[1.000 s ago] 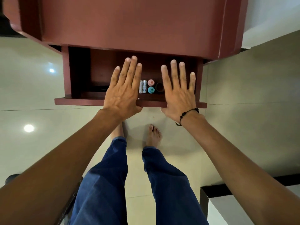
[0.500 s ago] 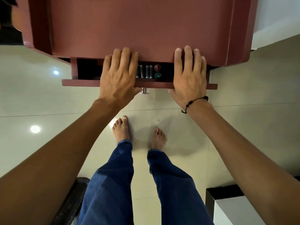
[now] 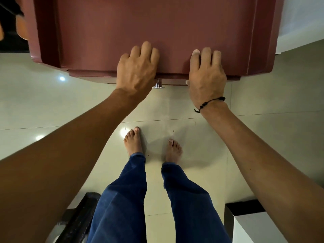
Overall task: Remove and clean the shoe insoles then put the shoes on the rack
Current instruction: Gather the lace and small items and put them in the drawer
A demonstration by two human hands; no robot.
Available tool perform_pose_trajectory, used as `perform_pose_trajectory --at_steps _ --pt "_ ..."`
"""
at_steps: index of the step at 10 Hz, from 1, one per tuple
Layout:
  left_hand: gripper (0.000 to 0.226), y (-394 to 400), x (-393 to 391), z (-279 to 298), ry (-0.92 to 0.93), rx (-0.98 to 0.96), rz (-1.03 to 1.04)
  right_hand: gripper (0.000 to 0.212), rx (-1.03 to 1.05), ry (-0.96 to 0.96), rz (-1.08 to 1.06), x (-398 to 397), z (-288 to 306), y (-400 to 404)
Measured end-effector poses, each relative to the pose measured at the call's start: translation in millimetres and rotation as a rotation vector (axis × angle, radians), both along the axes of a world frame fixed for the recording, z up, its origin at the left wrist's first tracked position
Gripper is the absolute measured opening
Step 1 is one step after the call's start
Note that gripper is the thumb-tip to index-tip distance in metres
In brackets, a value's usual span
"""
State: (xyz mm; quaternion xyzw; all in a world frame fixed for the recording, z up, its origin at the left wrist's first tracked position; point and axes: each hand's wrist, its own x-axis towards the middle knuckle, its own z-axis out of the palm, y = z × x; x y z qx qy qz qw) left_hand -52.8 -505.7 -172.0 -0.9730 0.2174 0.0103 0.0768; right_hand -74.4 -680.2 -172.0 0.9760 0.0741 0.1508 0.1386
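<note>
Head view is looking straight down: both hands are pressing on the front edge of a reddish-brown cabinet (image 3: 157, 32), where a drawer front (image 3: 171, 75) is sitting flush or almost flush with the carcass. Left hand (image 3: 136, 71) is lying over the top edge, fingers (image 3: 146, 50) bent and close together, resting on the wood, gripping nothing that shows. Right hand (image 3: 206, 76) is doing the same further right, fingers side by side and slightly curled onto the top, a black bead bracelet (image 3: 209, 102) on the wrist. A small metal knob (image 3: 158, 85) is poking out under the drawer front just beside the left hand. Bare feet and blue jeans (image 3: 122, 199) are standing on the glossy tile floor (image 3: 228, 137) below. Shoes, insoles and rack: none in frame, so cannot tell where they are. Something dark is sitting low left by the leg, too unclear to name. Judging the step: drawer-closing side errand, not insole work itself; task progress cannot be read from here. Next move is probably calling for letting go of the cabinet, turning away and locating the shoes, then getting fingers inside a shoe to lift the insole.
</note>
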Motion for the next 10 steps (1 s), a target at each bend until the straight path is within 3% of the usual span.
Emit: perform_pose_trajectory --at_steps 1,2,6,8,10 --pt "0.047 1.2 5.4 2.3 0.051 -0.028 -0.003 0.017 -0.006 -0.027 0.039 2.4 3.9 -0.8" --pt "0.048 1.0 10.8 7.9 0.145 -0.046 -0.005 0.011 0.024 0.001 0.026 6.7 8.2 4.3" --pt "0.04 1.1 13.9 4.3 0.152 -0.142 -0.028 0.016 0.028 0.036 -0.03 7.5 9.6 12.3" --pt "0.025 -12.2 9.0 24.8 0.246 -0.131 0.149 0.043 0.152 0.265 -0.169 5.4 27.2 16.6" --pt "0.036 3.9 -8.3 66.5 0.354 -0.144 0.151 0.051 0.249 0.693 -0.255 3.2 72.5 24.1"
